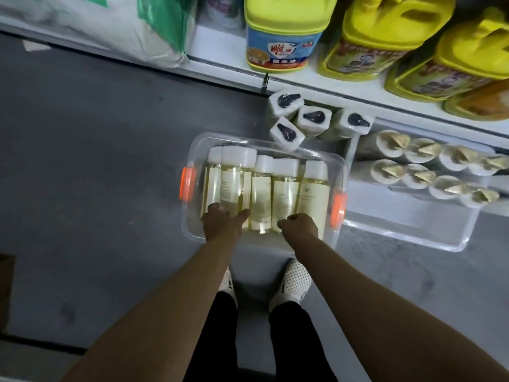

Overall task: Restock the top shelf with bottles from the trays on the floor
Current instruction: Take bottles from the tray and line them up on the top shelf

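Pale yellow bottles (260, 194) with white caps fill a clear tray (192, 150) with orange handles.

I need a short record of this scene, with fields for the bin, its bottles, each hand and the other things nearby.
bin: clear bin with orange handles, on the floor
bottles: about five yellow bottles with white caps, lying side by side in the bin
left hand: left hand grips a bottle's base
right hand: right hand curled on a bottle's base
nearby: tray of gold-capped bottles; four white bottles; yellow jugs on a shelf
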A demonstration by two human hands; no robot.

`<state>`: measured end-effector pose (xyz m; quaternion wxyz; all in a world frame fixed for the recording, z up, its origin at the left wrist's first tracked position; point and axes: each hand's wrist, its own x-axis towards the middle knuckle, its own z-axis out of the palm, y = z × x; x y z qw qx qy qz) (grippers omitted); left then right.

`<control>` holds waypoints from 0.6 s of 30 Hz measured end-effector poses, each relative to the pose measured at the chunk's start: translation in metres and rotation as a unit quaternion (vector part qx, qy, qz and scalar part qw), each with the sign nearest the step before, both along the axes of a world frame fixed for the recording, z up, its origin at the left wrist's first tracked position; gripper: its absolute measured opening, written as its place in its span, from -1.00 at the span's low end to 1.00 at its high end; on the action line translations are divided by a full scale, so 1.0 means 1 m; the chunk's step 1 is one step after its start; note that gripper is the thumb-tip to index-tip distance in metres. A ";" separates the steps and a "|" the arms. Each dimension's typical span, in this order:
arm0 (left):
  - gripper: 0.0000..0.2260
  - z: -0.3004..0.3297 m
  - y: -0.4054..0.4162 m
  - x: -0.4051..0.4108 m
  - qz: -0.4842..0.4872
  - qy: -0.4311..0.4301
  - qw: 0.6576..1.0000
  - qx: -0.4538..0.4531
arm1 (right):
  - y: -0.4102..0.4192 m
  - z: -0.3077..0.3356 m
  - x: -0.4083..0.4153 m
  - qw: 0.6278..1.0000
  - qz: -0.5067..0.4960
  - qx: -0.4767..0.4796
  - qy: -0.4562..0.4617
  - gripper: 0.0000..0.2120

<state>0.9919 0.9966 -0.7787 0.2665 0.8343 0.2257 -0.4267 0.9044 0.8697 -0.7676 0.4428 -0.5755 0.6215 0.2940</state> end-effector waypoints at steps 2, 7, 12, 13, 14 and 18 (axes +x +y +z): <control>-0.21 -0.013 -0.001 0.005 -0.005 0.001 1.000 -0.003 | 0.006 -0.011 0.005 1.000 0.002 0.000 -0.002 -0.78; -0.25 -0.037 -0.008 0.014 -0.030 -0.020 0.999 0.012 | 0.011 -0.032 0.007 1.000 -0.012 -0.003 -0.005 -0.89; -0.28 -0.048 -0.013 0.012 -0.016 -0.033 0.999 0.022 | 0.004 -0.038 0.001 0.992 -0.013 -0.124 0.024 -0.56; -0.28 -0.051 -0.012 0.010 -0.013 -0.035 0.999 0.024 | 0.002 -0.038 0.000 0.987 -0.015 -0.157 0.033 -0.53; -0.28 -0.054 -0.012 0.009 -0.013 -0.037 0.999 0.027 | -0.001 -0.037 0.001 0.982 -0.010 -0.186 0.041 -0.49; -0.27 -0.058 -0.012 0.008 -0.020 -0.036 0.998 0.045 | -0.015 -0.042 0.001 0.974 -0.001 -0.211 0.079 -0.25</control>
